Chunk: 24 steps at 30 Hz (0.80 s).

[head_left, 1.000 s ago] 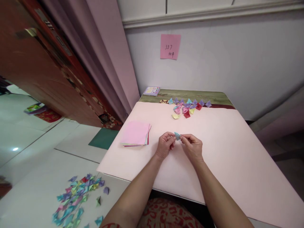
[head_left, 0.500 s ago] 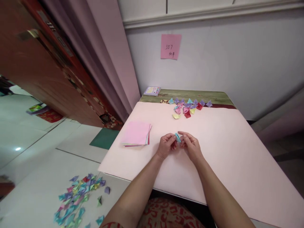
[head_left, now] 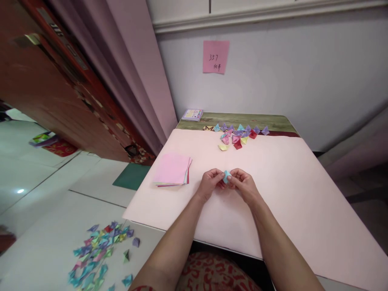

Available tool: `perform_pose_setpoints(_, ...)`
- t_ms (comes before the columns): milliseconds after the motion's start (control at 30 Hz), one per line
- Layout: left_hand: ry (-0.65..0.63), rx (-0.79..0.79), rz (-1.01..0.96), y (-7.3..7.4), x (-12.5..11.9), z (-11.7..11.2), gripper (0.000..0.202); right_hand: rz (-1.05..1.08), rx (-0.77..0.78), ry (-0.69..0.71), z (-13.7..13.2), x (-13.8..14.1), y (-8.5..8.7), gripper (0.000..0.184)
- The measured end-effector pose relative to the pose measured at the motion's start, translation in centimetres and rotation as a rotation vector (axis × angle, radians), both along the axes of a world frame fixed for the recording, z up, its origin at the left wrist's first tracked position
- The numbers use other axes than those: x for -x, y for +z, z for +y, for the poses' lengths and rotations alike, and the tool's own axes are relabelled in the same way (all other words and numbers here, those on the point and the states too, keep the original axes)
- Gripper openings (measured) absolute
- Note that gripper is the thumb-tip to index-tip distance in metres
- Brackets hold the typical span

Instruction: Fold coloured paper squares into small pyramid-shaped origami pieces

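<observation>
A small light-blue folded paper piece [head_left: 226, 176] is pinched between my two hands, just above the pink tabletop [head_left: 281, 190]. My left hand [head_left: 211, 182] grips its left side with thumb and fingers. On its right side, my right hand [head_left: 243, 184] holds it the same way, thumb in front. Fingers cover part of the paper. To the left of my hands lies a stack of square coloured paper [head_left: 172, 169] with a pink sheet on top. Beyond them sits a group of folded paper pieces [head_left: 238, 143] in purple, blue, pink, red and yellow.
Many more folded paper pieces [head_left: 104, 246] lie scattered on the floor at the lower left. Small cards [head_left: 193, 114] rest at the table's far left corner. A pink note [head_left: 216, 57] is stuck to the wall. A wooden door [head_left: 75, 93] and purple curtain [head_left: 145, 72] stand at left.
My right index finger was raised off the paper; now the right fingers have closed on it. The light-blue piece has turned to show a flatter face. The view has shifted slightly.
</observation>
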<state>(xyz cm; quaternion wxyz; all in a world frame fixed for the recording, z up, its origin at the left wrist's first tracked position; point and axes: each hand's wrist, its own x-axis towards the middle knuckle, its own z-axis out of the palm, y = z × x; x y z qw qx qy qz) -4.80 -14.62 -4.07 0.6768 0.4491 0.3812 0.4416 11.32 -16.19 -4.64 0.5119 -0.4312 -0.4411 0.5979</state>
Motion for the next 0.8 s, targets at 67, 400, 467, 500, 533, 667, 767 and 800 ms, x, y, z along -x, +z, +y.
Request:
perform_pose_setpoints(67, 0.061, -0.016, 0.009, -0.3, -0.4, -0.1, 0.033, 0.005, 0.005, -0.007, 0.0, 0.1, -0.1, 0.034)
perform_pose_setpoints(400, 0.221, -0.072, -0.018, -0.8, -1.3, -0.1, 0.046, -0.017, 0.022, -0.113, 0.3, 0.7, -1.4, 0.042)
perform_pose_setpoints(467, 0.211, -0.054, -0.007, -0.9, -1.3, 0.1, 0.047, -0.004, 0.022, -0.147, 0.4, 0.8, -1.4, 0.041)
perform_pose_setpoints(500, 0.191, -0.037, 0.001, -0.9, -1.3, 0.1, 0.046, 0.001, 0.013, -0.176, 0.4, 0.8, -1.4, 0.040)
perform_pose_setpoints(533, 0.160, -0.015, 0.013, -1.0, -1.3, 0.2, 0.043, 0.006, -0.001, -0.209, 0.5, 0.8, -1.4, 0.039)
perform_pose_setpoints(667, 0.030, 0.055, 0.063, -1.0, -1.2, 0.5, 0.032, 0.046, -0.048, -0.272, 0.8, 0.8, -1.4, 0.037)
perform_pose_setpoints(767, 0.017, 0.083, 0.077, -0.6, -1.3, 0.7, 0.029, 0.038, -0.066, -0.245, 0.7, 0.8, -1.3, 0.034)
perform_pose_setpoints(800, 0.015, 0.093, 0.086, -0.5, -1.3, 0.7, 0.027, 0.030, -0.072, -0.232, 0.7, 0.7, -1.2, 0.034)
